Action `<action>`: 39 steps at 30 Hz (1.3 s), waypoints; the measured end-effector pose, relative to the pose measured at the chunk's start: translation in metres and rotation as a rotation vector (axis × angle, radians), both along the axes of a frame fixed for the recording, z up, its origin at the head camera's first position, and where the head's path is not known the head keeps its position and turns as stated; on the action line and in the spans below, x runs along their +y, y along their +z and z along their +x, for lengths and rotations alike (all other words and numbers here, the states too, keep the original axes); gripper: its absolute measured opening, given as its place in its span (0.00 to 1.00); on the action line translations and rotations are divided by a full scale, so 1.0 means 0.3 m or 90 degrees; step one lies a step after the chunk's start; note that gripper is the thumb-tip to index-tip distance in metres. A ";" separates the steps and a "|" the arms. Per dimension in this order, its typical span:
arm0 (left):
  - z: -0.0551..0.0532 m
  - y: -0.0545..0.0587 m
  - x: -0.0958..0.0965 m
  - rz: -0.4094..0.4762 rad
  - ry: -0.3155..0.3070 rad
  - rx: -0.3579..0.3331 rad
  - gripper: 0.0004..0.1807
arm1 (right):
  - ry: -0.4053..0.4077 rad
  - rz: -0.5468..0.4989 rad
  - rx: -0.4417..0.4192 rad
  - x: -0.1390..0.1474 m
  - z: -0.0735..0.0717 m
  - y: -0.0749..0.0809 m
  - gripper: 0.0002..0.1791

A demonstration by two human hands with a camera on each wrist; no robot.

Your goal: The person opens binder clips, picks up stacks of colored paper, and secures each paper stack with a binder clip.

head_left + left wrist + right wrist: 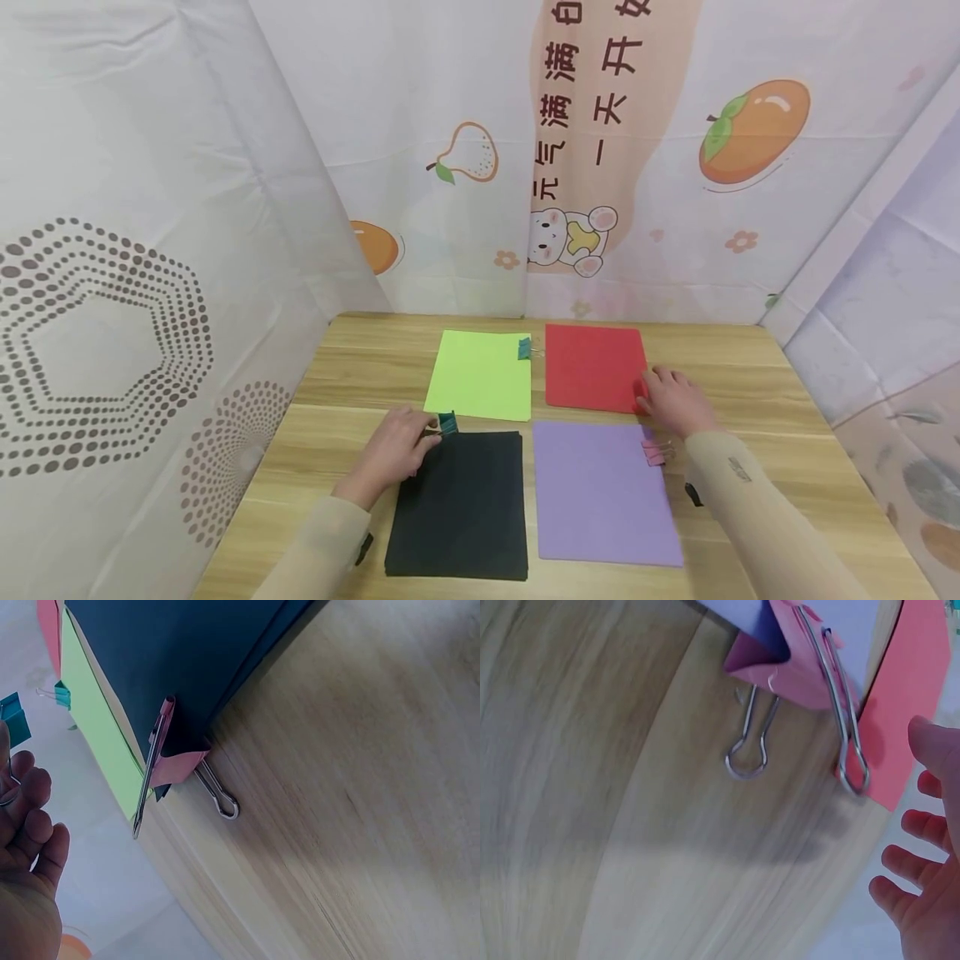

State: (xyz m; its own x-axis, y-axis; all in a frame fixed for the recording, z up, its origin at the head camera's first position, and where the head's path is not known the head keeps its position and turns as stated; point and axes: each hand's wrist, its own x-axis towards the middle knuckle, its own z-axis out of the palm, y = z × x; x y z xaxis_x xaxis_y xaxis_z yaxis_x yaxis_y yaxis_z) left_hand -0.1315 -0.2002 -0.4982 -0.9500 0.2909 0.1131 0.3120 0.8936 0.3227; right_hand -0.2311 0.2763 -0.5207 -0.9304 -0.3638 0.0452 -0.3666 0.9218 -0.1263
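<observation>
My left hand [395, 442] pinches a teal binder clip [447, 423] over the top left corner of a stack of black paper [461, 508]. Clamped on a corner of that black stack is a pink binder clip [176, 761], hidden by my hand in the head view. On the right, my right hand [678, 400] hovers by the lower right corner of the red paper [592, 367], fingers loosely bent and holding nothing in the right wrist view. Just below it, another pink binder clip [655, 452] grips the right edge of the purple paper [603, 492].
Bright green paper [480, 375] lies behind the black stack, with a second teal binder clip [524, 348] on its right edge. All four colours rest on a wood-grain table [360, 367]. A printed curtain [420, 108] hangs behind it.
</observation>
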 end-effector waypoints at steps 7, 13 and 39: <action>0.006 0.001 0.006 0.012 -0.002 0.000 0.12 | -0.066 -0.016 -0.045 -0.015 -0.031 -0.042 0.28; 0.010 -0.005 0.005 0.013 -0.003 0.001 0.13 | -0.116 -0.051 -0.101 -0.027 -0.038 -0.056 0.30; 0.009 -0.018 0.008 -0.002 -0.009 0.024 0.11 | -0.202 -0.095 -0.097 -0.110 -0.042 -0.072 0.28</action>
